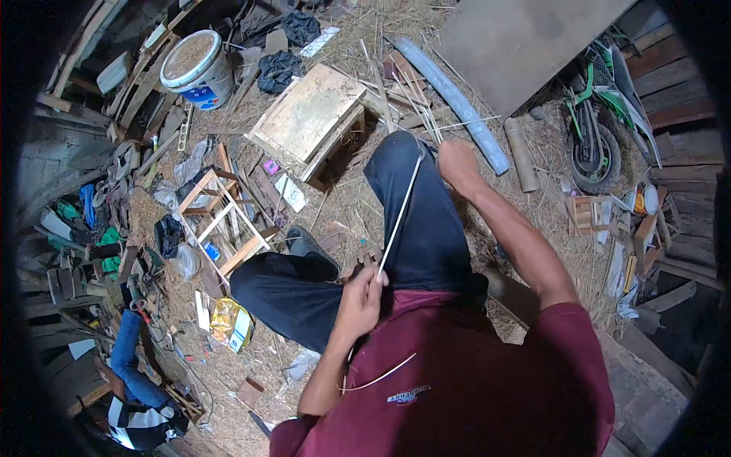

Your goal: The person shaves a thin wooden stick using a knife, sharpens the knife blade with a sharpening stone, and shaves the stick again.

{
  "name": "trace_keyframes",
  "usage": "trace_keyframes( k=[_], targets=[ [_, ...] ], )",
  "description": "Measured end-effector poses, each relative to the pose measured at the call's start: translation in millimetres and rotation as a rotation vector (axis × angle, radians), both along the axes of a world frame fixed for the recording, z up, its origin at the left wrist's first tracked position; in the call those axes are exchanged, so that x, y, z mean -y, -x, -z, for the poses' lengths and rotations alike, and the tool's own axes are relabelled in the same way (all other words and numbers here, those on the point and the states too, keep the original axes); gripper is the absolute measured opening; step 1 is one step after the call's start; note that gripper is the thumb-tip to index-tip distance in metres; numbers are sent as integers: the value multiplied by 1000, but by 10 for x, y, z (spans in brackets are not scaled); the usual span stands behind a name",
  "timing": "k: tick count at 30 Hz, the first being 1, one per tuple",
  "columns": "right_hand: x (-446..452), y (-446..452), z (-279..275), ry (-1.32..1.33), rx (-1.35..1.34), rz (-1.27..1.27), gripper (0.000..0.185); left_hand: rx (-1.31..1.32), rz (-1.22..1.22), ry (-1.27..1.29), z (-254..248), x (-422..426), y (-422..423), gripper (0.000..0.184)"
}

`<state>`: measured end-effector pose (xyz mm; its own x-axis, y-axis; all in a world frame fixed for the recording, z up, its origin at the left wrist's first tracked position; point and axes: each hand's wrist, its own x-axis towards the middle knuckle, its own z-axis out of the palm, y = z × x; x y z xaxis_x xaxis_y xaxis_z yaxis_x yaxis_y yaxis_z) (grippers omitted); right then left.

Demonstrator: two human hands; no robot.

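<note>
My left hand (359,305) is closed round a long, thin, pale strip (402,215), which looks like split cane or bamboo. From that hand the strip runs up along my dark-trousered thigh to the raised knee. Its tail loops below the left hand across my maroon shirt (487,373). My right hand (457,164) is a fist beside the knee, close to the strip's upper end. What lies inside that fist is hidden; a small dark piece shows at its knee side. Several thin sticks (429,122) lie just beyond the right hand.
A low wooden bench (308,114) stands ahead, with a wooden frame (221,217) left of it. A white bucket (199,68) is at the upper left. A grey pipe (457,107) and a green-and-white motorbike (598,126) are to the right. Another person (131,358) is at the lower left.
</note>
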<state>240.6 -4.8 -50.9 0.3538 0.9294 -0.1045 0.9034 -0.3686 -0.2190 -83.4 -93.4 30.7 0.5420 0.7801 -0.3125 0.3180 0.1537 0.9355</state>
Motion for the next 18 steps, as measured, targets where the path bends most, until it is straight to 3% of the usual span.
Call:
trace_keyframes(
  k=[2,4,9,13,16,17,18],
  targets=[
    [35,-83,322,-1,-71,89,24,-47,-72,128,-60,70,282,22],
    [21,-90,283,-132,-158,187,27,-8,-242,165,-58,-22,517,19],
    [120,-21,483,-347,-251,186,31,300,-405,256,-18,-467,579,25],
    [-247,168,-145,-525,-486,258,46,508,-424,287,-180,-766,426,23],
    [-655,383,-405,-853,-552,129,54,674,-382,311,-261,-932,387,24],
    [-787,502,-447,-850,-648,138,50,690,-386,302,-290,-988,379,24],
    [-754,760,-922,-694,-1038,105,42,705,-392,295,-316,-1040,377,24]
  ],
)
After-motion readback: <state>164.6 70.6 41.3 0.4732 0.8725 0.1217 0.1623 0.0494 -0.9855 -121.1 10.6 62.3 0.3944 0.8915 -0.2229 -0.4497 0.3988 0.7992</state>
